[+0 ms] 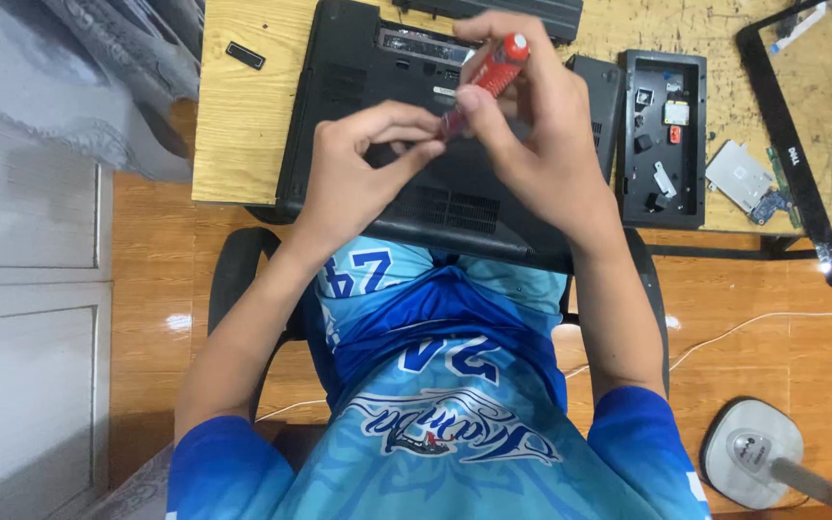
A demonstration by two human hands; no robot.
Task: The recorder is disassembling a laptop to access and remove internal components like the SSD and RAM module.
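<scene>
A black laptop lies bottom side up on the wooden table, its near edge hanging over my lap. My right hand grips a red-handled screwdriver, tip pointing down toward the laptop's underside. My left hand pinches its thumb and fingers together at the screwdriver's lower end, just above the laptop. Whether a screw sits between those fingers is hidden.
A black plastic cover used as a tray holds small parts at the right. Beside it lie a silver metal bracket, a circuit board and a black screen bezel. A small black piece rests far left. A white fan base stands on the floor.
</scene>
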